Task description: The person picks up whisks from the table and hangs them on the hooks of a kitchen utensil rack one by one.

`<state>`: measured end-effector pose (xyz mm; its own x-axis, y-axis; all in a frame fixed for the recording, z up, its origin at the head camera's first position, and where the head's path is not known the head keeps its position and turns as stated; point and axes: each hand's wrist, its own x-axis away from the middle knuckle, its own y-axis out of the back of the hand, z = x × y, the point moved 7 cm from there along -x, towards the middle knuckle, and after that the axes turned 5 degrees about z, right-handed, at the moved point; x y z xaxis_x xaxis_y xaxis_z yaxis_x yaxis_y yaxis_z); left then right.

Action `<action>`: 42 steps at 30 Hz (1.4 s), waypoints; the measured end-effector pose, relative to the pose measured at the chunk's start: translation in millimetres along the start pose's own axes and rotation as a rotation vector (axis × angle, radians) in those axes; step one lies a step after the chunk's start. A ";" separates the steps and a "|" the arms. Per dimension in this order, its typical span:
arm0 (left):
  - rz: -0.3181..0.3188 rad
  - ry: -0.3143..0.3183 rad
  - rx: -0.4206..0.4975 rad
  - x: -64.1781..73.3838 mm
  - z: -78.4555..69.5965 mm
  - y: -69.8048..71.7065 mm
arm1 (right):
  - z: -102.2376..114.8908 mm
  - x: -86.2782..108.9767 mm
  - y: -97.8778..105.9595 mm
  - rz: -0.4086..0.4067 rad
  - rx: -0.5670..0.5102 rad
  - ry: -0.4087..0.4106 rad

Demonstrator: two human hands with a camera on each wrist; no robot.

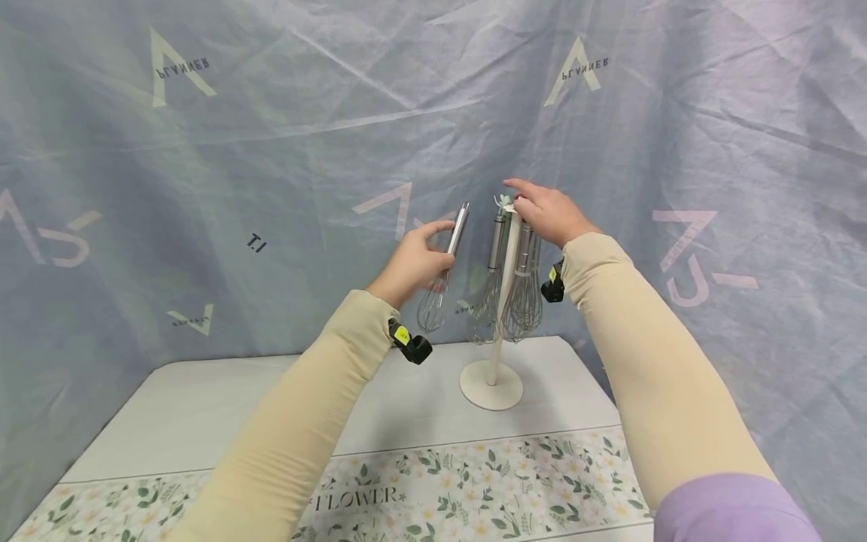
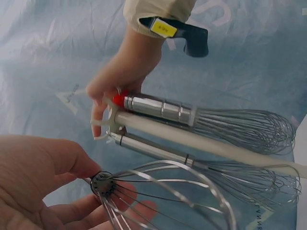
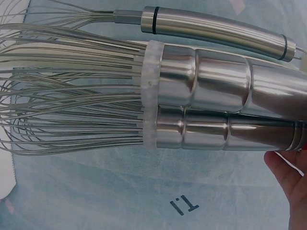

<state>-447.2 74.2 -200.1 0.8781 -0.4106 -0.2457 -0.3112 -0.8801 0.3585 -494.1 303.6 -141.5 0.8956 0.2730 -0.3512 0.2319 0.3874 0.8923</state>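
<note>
My left hand (image 1: 416, 260) grips a small metal whisk (image 1: 458, 229) by its handle, tilted with the wires pointing down. Its wire loops spread close to the camera in the left wrist view. Just right of it stands a cream whisk stand (image 1: 491, 388) with hooks on top and several whisks hanging. At the hooks, my right hand (image 1: 552, 216) pinches the upper end of a red-tipped whisk (image 2: 156, 107), index finger stretched out leftward. Another whisk (image 1: 497, 242) with black rings hangs on the stand's left side. The right fingertips' exact contact is partly hidden.
A white table (image 1: 257, 406) carries the stand, with a floral printed strip (image 1: 488, 482) along its front. Behind and on both sides hangs a blue-grey printed cloth (image 1: 305, 188).
</note>
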 end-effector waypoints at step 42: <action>0.024 -0.085 -0.246 -14.8 -1.4 -40.6 | 10.9 0.7 -0.4 -0.026 -0.020 -0.007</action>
<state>-447.1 116.4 -209.8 0.8344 -0.4585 -0.3059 -0.2245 -0.7896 0.5710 -489.5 294.1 -139.1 0.8920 0.2571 -0.3719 0.2472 0.4116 0.8772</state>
